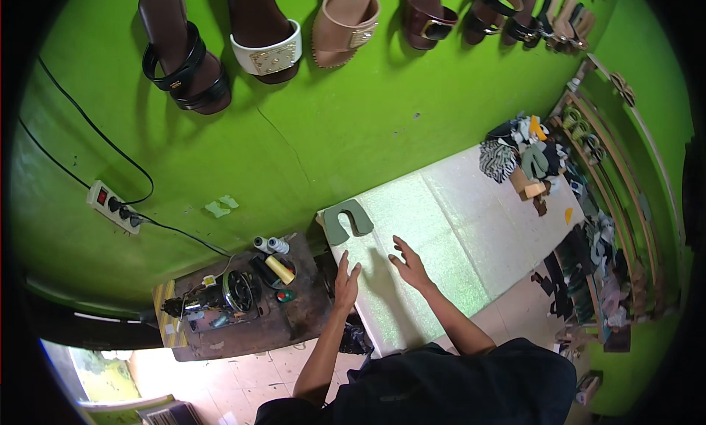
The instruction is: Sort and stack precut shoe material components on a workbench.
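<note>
A grey-green U-shaped piece of flat material (pixel 337 228) lies on the far left corner of the white table (pixel 471 234). My left hand (pixel 346 281) hovers by the table's left edge, just nearer than that piece. Its fingers are stretched out and hold nothing. My right hand (pixel 409 263) is over the table, to the right of and nearer than the piece. Thumb and fingers are apart, with nothing between them. Neither hand touches the piece.
On the left, a sewing machine (pixel 220 292) stands on a dark bench with thread cones (pixel 277 245). A power strip (pixel 112 207) hangs on the green wall, below mounted sandals (pixel 266 53). Material scraps (pixel 526 156) heap at the table's far right, beside wooden racks (pixel 614 175).
</note>
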Motion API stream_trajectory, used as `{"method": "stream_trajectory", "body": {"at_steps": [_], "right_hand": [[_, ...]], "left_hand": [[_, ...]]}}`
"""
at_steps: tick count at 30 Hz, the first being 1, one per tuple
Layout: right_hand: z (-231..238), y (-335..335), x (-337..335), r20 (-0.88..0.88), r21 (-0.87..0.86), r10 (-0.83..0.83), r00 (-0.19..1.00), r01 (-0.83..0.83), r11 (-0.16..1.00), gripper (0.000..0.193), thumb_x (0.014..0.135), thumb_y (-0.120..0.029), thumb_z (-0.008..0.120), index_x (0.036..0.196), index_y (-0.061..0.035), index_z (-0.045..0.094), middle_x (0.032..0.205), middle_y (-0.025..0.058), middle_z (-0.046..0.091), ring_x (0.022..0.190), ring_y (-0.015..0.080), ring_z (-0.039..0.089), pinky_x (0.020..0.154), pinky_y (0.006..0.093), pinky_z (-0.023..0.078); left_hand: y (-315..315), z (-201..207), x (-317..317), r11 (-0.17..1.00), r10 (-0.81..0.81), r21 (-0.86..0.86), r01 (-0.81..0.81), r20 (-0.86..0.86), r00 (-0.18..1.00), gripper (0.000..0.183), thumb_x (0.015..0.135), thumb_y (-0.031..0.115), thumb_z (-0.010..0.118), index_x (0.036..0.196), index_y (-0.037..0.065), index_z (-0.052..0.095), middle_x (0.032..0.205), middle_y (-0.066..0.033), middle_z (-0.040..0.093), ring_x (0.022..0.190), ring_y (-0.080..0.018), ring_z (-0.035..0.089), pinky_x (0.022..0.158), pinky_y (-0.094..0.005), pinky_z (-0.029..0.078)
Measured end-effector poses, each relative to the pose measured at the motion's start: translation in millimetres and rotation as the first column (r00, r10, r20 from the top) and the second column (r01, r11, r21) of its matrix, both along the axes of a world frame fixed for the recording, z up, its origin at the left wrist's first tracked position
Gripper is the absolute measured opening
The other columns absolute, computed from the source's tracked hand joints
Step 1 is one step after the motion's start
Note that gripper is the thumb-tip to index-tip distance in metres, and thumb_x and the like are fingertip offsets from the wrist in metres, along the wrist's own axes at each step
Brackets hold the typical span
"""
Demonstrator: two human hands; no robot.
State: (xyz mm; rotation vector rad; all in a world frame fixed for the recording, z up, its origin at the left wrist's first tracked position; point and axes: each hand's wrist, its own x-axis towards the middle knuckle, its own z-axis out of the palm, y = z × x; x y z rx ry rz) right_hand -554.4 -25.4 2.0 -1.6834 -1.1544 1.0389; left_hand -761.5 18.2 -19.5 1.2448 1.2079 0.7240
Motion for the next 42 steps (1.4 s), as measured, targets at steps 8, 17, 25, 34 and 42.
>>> {"method": "stream_trajectory", "body": {"at_steps": [8, 17, 25, 34, 42], "right_hand": [[33, -90, 43, -0.204, 0.102, -0.246, 0.947, 0.271, 0.957, 0.056, 0.097, -0.019, 0.060, 0.147, -0.0038, 0.040, 0.142, 0.0180, 0.052, 0.127, 0.0267, 0.054, 0.104, 0.0381, 0.046], [62, -203, 151, -0.239, 0.187, -0.386, 0.891, 0.433, 0.882, 0.053, 0.097, -0.020, 0.060, 0.145, -0.0034, 0.043, 0.138, 0.0160, 0.056, 0.122, 0.0243, 0.056, 0.102, 0.0374, 0.047], [64, -324, 282, -0.230, 0.279, -0.493, 0.839, 0.542, 0.793, 0.053, 0.098, -0.020, 0.059, 0.144, 0.0003, 0.043, 0.136, 0.0186, 0.056, 0.119, 0.0226, 0.057, 0.098, 0.0363, 0.050], [79, -392, 390, -0.238, 0.371, -0.555, 0.797, 0.602, 0.706, 0.055, 0.098, -0.021, 0.058, 0.145, 0.0011, 0.040, 0.135, 0.0196, 0.055, 0.119, 0.0234, 0.056, 0.101, 0.0364, 0.048], [67, -363, 462, -0.238, 0.367, -0.555, 0.797, 0.603, 0.709, 0.053, 0.097, -0.018, 0.060, 0.143, 0.0000, 0.042, 0.132, 0.0163, 0.056, 0.115, 0.0207, 0.056, 0.098, 0.0349, 0.049]], "left_hand": [[-51, 48, 30, 0.974, 0.025, -0.222, 0.050, 0.323, 0.946, 0.064, 0.099, 0.040, 0.049, 0.154, 0.013, 0.031, 0.160, -0.0087, 0.028, 0.149, -0.0239, 0.024, 0.118, -0.0504, 0.020], [-125, 79, 146, 0.976, -0.160, -0.098, 0.193, 0.273, 0.949, 0.060, 0.100, 0.044, 0.044, 0.152, 0.015, 0.033, 0.159, -0.0083, 0.029, 0.147, -0.0225, 0.027, 0.116, -0.0527, 0.023], [-213, 114, 300, 0.940, -0.300, -0.092, 0.329, 0.241, 0.923, 0.056, 0.099, 0.046, 0.044, 0.145, 0.016, 0.040, 0.156, -0.0080, 0.034, 0.146, -0.0213, 0.030, 0.110, -0.0520, 0.029], [-252, 122, 426, 0.879, -0.449, -0.012, 0.477, 0.315, 0.836, 0.056, 0.099, 0.046, 0.045, 0.146, 0.017, 0.039, 0.156, -0.0099, 0.035, 0.146, -0.0242, 0.030, 0.111, -0.0542, 0.029], [-230, 113, 488, 0.888, -0.441, 0.001, 0.460, 0.285, 0.851, 0.058, 0.099, 0.050, 0.044, 0.146, 0.016, 0.038, 0.156, -0.0102, 0.033, 0.146, -0.0264, 0.030, 0.111, -0.0564, 0.029]]}}
